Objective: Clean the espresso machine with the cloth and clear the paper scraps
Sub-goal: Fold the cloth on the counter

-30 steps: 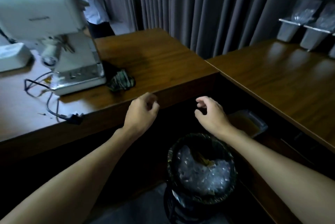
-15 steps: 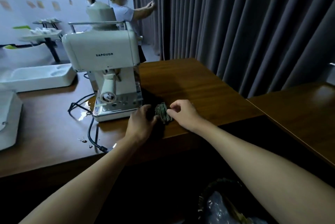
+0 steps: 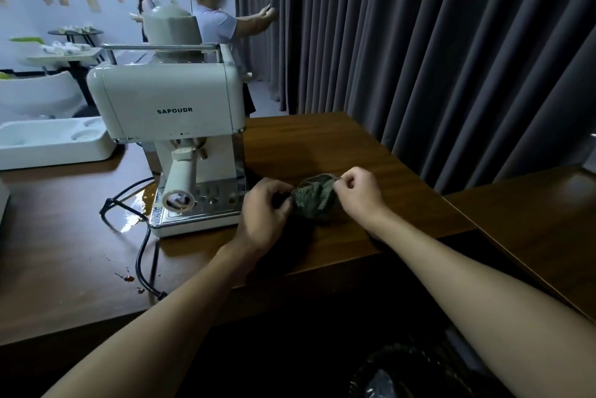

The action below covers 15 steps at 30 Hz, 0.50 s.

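Head view: left (image 3: 263, 214) and right hands (image 3: 359, 196), arms outstretched, fingers tight on cloth (image 3: 314, 201).

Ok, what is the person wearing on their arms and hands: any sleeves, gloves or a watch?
Nothing shows. The left hand and right hand are bare: no gloves, and no rings visible on the fingers. The left forearm and right forearm are uncovered down to the frame's edge, with no sleeves, watch, bands, cables or markings.
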Available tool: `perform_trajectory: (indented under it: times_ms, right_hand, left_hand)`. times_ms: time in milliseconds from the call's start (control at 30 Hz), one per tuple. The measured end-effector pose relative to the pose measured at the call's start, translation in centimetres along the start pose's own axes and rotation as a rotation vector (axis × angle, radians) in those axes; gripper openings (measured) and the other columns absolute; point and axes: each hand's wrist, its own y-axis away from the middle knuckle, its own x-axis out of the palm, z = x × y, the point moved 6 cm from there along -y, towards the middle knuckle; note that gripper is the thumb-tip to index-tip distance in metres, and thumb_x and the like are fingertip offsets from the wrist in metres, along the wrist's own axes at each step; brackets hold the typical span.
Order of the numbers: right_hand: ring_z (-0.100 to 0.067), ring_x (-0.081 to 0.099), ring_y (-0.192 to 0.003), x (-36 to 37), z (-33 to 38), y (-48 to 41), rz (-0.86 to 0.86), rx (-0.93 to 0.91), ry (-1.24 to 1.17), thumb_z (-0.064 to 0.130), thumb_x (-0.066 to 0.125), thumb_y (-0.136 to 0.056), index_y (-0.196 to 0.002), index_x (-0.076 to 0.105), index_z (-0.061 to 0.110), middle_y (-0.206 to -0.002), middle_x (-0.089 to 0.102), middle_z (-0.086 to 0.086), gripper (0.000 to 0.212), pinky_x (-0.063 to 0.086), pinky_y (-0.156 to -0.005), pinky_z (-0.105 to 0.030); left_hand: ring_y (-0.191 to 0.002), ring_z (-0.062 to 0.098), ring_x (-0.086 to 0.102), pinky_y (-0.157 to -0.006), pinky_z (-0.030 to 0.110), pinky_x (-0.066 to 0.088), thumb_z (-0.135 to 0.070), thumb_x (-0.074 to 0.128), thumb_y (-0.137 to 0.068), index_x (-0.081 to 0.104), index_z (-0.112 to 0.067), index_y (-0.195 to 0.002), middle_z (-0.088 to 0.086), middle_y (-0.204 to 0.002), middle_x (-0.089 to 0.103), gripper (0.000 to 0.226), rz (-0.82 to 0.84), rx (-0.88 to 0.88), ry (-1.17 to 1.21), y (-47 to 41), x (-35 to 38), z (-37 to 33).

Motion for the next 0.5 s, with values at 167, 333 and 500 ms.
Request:
perform_trajectory:
  times_ms: [167,333,500]
  right_hand:
    - [-0.014,0.057,-0.074,-2.6,-2.8,-0.1,0.301,0.065,0.136,0.018,0.06,-0.088,-0.076,0.065,0.009,-0.078,0.064,-0.005,0.015,0.046,-0.068,-0.029]
    - [-0.005,0.059,-0.091,-3.6,-4.2,-1.0,0.3,-0.017,0.187,0.029,0.064,-0.087,-0.091,0.072,0.024,-0.094,0.068,0.01,0.011,0.047,-0.081,-0.025]
    - [-0.013,0.061,-0.097,-0.4,-4.3,-1.4,0.466,-0.104,0.372,0.047,0.071,-0.08,-0.081,0.068,0.034,-0.092,0.068,0.014,0.013,0.047,-0.095,-0.043]
  left_hand:
    - [-0.094,0.017,0.057,-0.078,0.028,0.044,-0.008,0.056,-0.091,0.066,-0.019,-0.085,-0.001,-0.104,0.057,0.016,0.205,-0.05,-0.116,-1.4,2.6,-1.0]
    - [-0.083,0.017,0.067,-0.071,0.034,0.056,-0.052,0.063,-0.089,0.068,-0.023,-0.093,-0.005,-0.088,0.069,0.03,0.343,-0.156,-0.114,-2.0,5.9,-0.7]
    - [-0.086,0.016,0.061,-0.084,0.045,0.054,-0.05,0.068,-0.087,0.074,-0.029,-0.091,-0.014,-0.082,0.058,0.022,0.415,-0.042,-0.302,-1.6,7.4,-1.6]
